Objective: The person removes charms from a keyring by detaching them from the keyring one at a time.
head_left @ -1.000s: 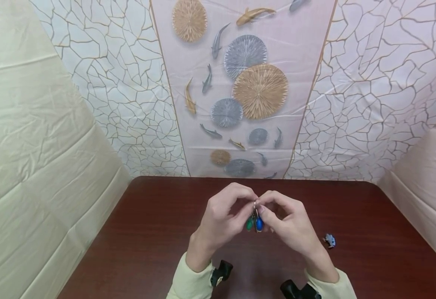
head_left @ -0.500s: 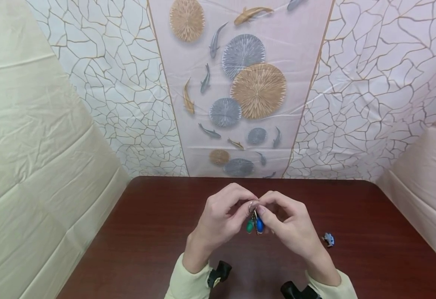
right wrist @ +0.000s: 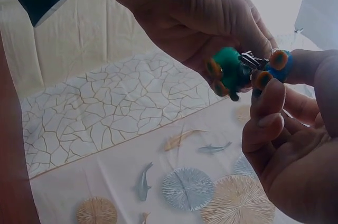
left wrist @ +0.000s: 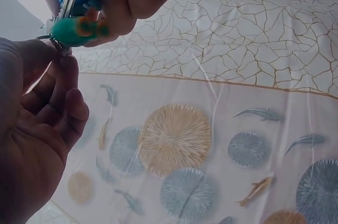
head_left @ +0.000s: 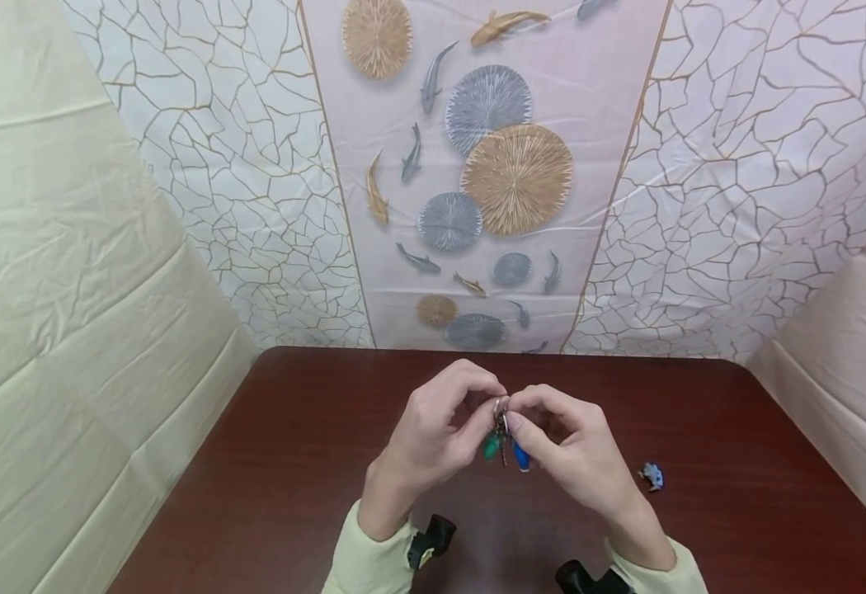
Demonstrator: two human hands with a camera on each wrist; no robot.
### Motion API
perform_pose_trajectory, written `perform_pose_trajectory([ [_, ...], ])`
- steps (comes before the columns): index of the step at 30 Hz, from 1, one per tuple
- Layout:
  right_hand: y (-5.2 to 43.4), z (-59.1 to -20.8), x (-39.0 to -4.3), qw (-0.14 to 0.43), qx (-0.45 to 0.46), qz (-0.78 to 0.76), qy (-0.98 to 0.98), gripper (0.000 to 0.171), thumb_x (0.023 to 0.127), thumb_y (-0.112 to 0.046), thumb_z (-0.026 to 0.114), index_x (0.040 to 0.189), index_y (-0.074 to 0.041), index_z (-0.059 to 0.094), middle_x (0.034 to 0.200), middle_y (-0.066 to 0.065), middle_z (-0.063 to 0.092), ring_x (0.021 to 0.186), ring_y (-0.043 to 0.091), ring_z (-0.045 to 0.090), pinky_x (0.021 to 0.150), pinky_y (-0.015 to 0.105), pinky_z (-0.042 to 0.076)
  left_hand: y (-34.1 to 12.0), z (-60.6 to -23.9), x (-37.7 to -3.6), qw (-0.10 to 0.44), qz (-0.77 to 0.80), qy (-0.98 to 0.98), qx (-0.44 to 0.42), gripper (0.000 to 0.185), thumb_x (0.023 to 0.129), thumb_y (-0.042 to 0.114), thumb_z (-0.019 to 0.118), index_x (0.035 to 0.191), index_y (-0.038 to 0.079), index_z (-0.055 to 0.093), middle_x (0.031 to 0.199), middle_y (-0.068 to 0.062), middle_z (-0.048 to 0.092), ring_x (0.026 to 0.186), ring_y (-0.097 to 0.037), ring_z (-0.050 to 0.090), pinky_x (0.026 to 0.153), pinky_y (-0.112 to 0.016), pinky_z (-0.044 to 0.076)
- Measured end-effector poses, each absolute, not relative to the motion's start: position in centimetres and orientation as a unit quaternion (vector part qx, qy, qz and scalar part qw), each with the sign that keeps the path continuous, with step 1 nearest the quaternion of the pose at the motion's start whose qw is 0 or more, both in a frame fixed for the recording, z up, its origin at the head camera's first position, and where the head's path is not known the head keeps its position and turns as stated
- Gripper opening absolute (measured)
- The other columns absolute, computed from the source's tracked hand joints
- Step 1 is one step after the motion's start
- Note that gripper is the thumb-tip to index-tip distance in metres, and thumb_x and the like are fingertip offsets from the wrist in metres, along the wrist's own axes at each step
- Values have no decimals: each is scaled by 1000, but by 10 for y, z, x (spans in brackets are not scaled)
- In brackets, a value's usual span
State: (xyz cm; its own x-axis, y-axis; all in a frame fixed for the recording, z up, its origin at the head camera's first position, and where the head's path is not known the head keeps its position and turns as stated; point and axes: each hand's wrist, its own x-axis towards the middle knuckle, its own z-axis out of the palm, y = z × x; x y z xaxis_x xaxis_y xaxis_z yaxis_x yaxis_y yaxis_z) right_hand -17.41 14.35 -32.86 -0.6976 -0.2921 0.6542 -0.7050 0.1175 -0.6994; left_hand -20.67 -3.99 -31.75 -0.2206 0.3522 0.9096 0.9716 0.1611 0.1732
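Under both hands, a dark red-brown desk (head_left: pixel 314 445), smooth, faintly glossy, with rounded far corners. Behind it, a patterned cloth (head_left: pixel 433 165): white sides crossed by gold crackle lines, and a pinkish middle band printed with gold and grey-blue discs (head_left: pixel 518 180) and fish (head_left: pixel 510 26). To the left, a cream cloth (head_left: pixel 91 346) with creases and long folds; to the right, a similar pale cloth (head_left: pixel 841 363).

Above the desk, near the middle, a keyring (head_left: pixel 502 429): thin, shiny metal ring, silvery flat key (left wrist: pixel 67 5), and two small charms, one green (head_left: pixel 491 447) and one blue (head_left: pixel 521 456). Rounded and glossy, both charms, with bulging orange knobs, dark at the centre. On the desk at the right, well apart, a small light-blue trinket (head_left: pixel 652 476) of irregular shape, too small to make out.

In the left hand (head_left: pixel 433 437), the ring part of the keyring, pinched between thumb and bent fingers, with the green charm just below. In the right hand (head_left: pixel 577 445), the same keyring, pinched beside the blue charm; exact grip point hidden. At the wrists, pale yellow sleeves (head_left: pixel 374 544) and black cameras (head_left: pixel 440 535).
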Motion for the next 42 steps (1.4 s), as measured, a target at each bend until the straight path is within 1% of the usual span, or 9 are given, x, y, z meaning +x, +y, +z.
perform_pose_trajectory([
  [4, 143, -328, -174, 181, 354, 577, -714, 23, 90, 12, 58, 98, -8, 64, 72, 1, 59, 51, 8, 53, 44, 24, 44, -40, -316, -206, 401, -396, -657, -501, 15, 88, -4, 66, 99, 5, 61, 91, -4, 64, 86, -12, 60, 80, -18, 52],
  [6, 141, -328, -175, 179, 367, 588, -699, 24, 90, 14, 56, 99, -7, 64, 72, 1, 59, 52, 8, 54, 44, 24, 43, -40, -316, -206, 414, -390, -651, -503, 14, 88, -4, 65, 99, 5, 61, 91, -4, 64, 88, -13, 60, 82, -19, 52],
  [12, 139, -327, -175, 177, 372, 602, -684, 23, 89, 16, 56, 97, -5, 63, 71, 3, 60, 53, 9, 55, 43, 24, 43, -39, -314, -204, 432, -388, -632, -513, 13, 90, -5, 62, 98, 5, 61, 92, -5, 64, 87, -14, 61, 81, -18, 53],
  [18, 139, -328, -176, 201, 366, 598, -684, 24, 86, 18, 57, 95, -4, 64, 73, 3, 61, 53, 8, 55, 42, 23, 42, -39, -315, -205, 398, -424, -630, -514, 14, 89, -6, 63, 99, 3, 61, 92, -6, 64, 88, -14, 62, 81, -20, 54],
  [23, 140, -328, -176, 204, 362, 591, -691, 24, 86, 18, 58, 93, -5, 64, 76, 3, 63, 52, 8, 54, 42, 22, 42, -41, -317, -206, 347, -449, -658, -495, 11, 89, -1, 66, 98, 5, 64, 91, -4, 65, 84, -9, 61, 73, -19, 53],
  [26, 141, -327, -176, 204, 353, 578, -707, 24, 86, 16, 59, 91, -8, 64, 75, 1, 61, 52, 7, 52, 43, 21, 41, -43, -317, -206, 320, -451, -672, -492, 9, 90, 2, 66, 97, 8, 65, 90, -2, 65, 80, -5, 59, 68, -15, 51],
  [28, 142, -328, -175, 203, 349, 571, -715, 24, 87, 15, 60, 90, -9, 63, 73, 0, 59, 52, 7, 51, 43, 21, 41, -44, -317, -206, 311, -448, -678, -492, 8, 91, 3, 65, 97, 8, 65, 89, -1, 65, 78, -4, 58, 67, -13, 50],
  [33, 143, -328, -174, 205, 339, 557, -730, 23, 88, 12, 60, 91, -10, 63, 70, -2, 56, 52, 7, 49, 44, 21, 41, -46, -316, -206, 309, -435, -689, -490, 7, 91, 5, 64, 96, 9, 66, 89, 2, 65, 76, -2, 57, 67, -14, 51],
  [42, 143, -328, -174, 225, 337, 543, -736, 23, 88, 11, 62, 93, -11, 65, 70, -2, 57, 52, 5, 51, 43, 19, 42, -44, -317, -205, 329, -417, -695, -485, 10, 88, 0, 62, 93, 8, 65, 85, -1, 64, 74, -4, 57, 66, -10, 49],
])
